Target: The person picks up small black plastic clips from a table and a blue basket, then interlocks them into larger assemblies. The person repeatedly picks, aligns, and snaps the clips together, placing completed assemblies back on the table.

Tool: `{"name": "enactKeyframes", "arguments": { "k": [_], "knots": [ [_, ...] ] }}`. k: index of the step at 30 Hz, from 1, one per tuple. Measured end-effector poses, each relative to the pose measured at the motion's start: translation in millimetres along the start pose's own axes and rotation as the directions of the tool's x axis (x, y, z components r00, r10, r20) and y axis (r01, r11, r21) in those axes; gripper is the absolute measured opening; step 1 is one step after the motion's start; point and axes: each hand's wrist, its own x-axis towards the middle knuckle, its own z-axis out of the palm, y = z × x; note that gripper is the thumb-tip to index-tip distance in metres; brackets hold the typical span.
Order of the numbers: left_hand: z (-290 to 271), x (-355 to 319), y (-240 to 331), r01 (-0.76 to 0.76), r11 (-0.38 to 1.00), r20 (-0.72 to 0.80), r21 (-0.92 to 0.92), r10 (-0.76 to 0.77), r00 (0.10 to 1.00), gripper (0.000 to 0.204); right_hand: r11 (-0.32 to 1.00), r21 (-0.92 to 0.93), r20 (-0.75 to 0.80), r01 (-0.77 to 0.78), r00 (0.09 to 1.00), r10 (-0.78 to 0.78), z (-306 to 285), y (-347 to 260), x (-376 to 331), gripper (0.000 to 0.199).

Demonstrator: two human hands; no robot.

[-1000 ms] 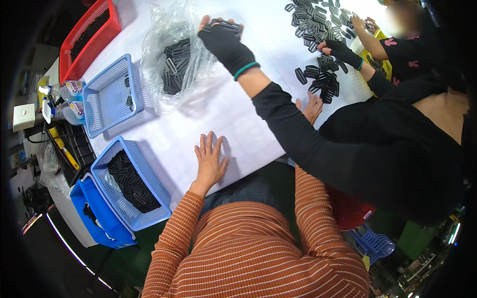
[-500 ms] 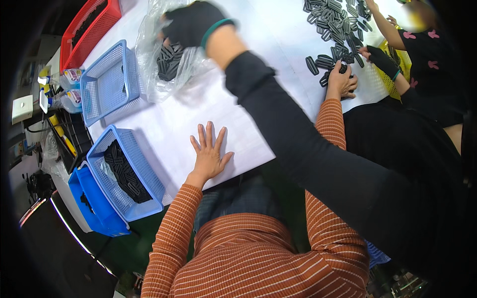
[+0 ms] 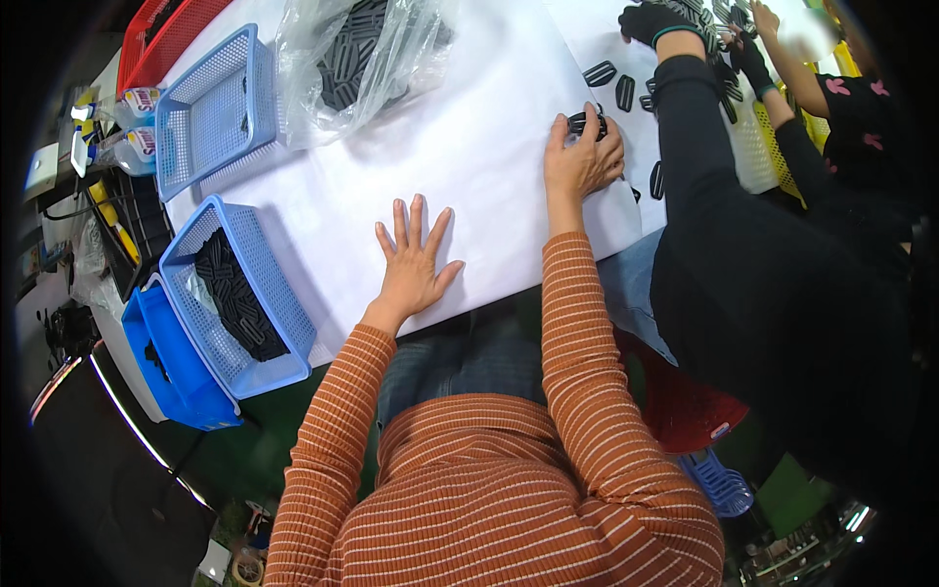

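My left hand (image 3: 411, 269) lies flat on the white tabletop (image 3: 479, 186) with its fingers spread, holding nothing. My right hand (image 3: 584, 168) is curled around black plastic slide buckles (image 3: 578, 124) near the table's right part; the fingers hide how many. Just beyond it lie a few loose buckles (image 3: 625, 93), oval with long slots. Ahead of my left hand, a clear plastic bag (image 3: 416, 64) holds many similar buckles (image 3: 344, 61).
At left stand a blue mesh basket of black pieces (image 3: 303, 328), a lighter blue basket (image 3: 259, 108), a solid blue bin (image 3: 191, 396), a red basket (image 3: 186, 44) and spray bottles (image 3: 132, 147). A co-worker's black-sleeved arm (image 3: 690, 127) reaches over the table at right.
My right hand has come left and nearer, away from the buckle pile, with buckles in it. The co-worker's gloved hand has left the bag and moved right. My left hand stays flat.
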Motion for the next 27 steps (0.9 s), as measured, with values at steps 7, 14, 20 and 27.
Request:
{"name": "enactKeyframes", "arguments": {
  "k": [7,14,20,27],
  "knots": [
    [0,-1,-1,0.009,1.000,-0.011,-0.008,-0.009,1.000,0.074,0.994,0.107,0.150,0.008,0.988,-0.024,-11,13,4,0.047],
    [-9,5,18,0.019,0.994,-0.083,-0.109,-0.028,0.996,0.065,0.953,0.041,0.409,-0.300,0.875,0.258,-51,60,14,0.046],
    [-7,91,69,-0.309,0.906,-0.314,-0.291,0.214,0.925,0.047,0.982,0.179,0.267,-0.056,0.964,0.006,-57,65,16,0.010],
    [-33,179,147,0.192,0.870,-0.031,-0.455,-0.231,0.973,0.035,0.952,0.224,0.191,0.209,0.948,-0.253,-60,74,-6,0.013]
  ]
}}
